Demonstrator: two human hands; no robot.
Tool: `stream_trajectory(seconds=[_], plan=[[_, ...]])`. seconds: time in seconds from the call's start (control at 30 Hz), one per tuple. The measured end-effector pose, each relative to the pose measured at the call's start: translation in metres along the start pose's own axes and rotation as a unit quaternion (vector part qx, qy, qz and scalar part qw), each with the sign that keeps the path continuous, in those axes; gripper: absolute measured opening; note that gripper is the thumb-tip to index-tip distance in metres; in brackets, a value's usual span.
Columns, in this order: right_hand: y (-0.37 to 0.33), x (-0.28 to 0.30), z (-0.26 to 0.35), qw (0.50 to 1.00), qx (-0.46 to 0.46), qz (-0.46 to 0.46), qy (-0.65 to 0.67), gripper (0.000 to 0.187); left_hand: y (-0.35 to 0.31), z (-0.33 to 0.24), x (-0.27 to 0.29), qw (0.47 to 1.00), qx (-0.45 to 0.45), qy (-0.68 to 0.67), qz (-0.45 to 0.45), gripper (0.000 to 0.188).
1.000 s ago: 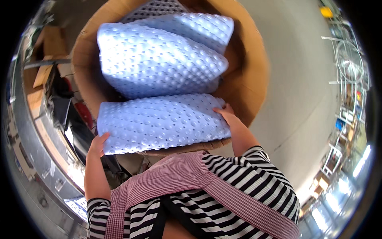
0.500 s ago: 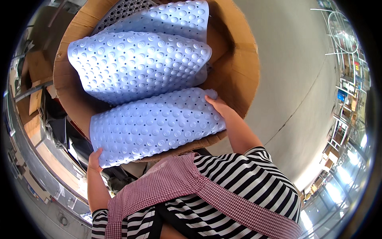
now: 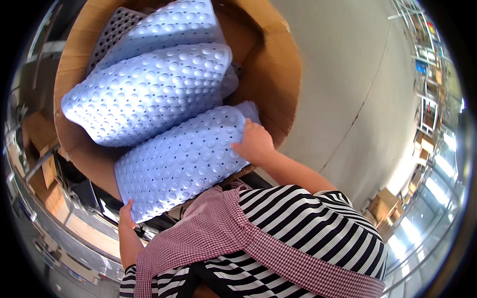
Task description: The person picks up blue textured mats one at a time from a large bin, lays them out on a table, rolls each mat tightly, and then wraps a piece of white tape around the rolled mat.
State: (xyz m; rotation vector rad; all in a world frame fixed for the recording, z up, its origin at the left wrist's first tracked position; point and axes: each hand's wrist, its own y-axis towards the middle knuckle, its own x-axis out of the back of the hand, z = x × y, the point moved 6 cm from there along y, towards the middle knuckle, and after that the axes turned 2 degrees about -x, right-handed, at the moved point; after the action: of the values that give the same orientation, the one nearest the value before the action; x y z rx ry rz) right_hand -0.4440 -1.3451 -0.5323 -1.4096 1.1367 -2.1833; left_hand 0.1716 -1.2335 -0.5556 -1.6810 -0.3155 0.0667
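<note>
A pale blue bath mat (image 3: 184, 159), covered in round bumps and small holes, lies bent over at the near side of a large cardboard box (image 3: 278, 89). My left hand (image 3: 127, 214) grips its near left corner, with the thumb on top and the other fingers hidden underneath. At the mat's right end my right hand (image 3: 256, 143) is closed on the edge, its thumb lying over the bumpy face. Behind it in the box, another blue bath mat (image 3: 154, 94) lies folded over. A grey mat with holes (image 3: 119, 30) shows at the far left inside the box.
Bare grey floor (image 3: 333, 89) stretches to the right of the box. Shelving with goods (image 3: 427, 99) and brown cartons (image 3: 385, 206) stand along the far right. More cartons (image 3: 42, 134) and dark items are at the left.
My view has turned, so the box and mats appear shifted left and tilted. My right hand has changed its hold at the mat's right end, with the back of the hand now showing more.
</note>
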Motion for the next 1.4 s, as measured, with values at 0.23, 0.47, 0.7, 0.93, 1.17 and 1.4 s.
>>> stream_trajectory(seconds=[0.23, 0.47, 0.7, 0.93, 1.17, 1.4], plan=[[-0.016, -0.023, 0.025, 0.987, 0.121, -0.069, -0.076, 0.09, 0.014, -0.003, 0.009, 0.998, 0.056, 0.016, -0.004, 0.051], [-0.015, -0.061, 0.022, 0.975, 0.121, -0.058, -0.174, 0.089, 0.021, -0.021, 0.007, 0.985, 0.044, 0.143, -0.084, 0.049], [0.024, -0.022, -0.049, 0.969, -0.065, 0.1, 0.218, 0.09, 0.012, -0.018, 0.017, 0.992, 0.021, 0.102, -0.07, 0.048], [0.096, -0.05, -0.08, 0.821, -0.157, 0.322, 0.445, 0.09, -0.016, -0.02, -0.017, 1.0, -0.025, 0.008, -0.008, 0.048], [0.076, -0.046, -0.057, 0.83, -0.099, 0.293, 0.464, 0.059, -0.038, -0.022, -0.033, 0.992, -0.12, -0.027, -0.002, 0.047], [0.09, -0.026, -0.024, 0.893, 0.031, 0.196, 0.405, 0.049, -0.081, -0.011, -0.054, 0.963, -0.248, -0.027, -0.106, 0.043]])
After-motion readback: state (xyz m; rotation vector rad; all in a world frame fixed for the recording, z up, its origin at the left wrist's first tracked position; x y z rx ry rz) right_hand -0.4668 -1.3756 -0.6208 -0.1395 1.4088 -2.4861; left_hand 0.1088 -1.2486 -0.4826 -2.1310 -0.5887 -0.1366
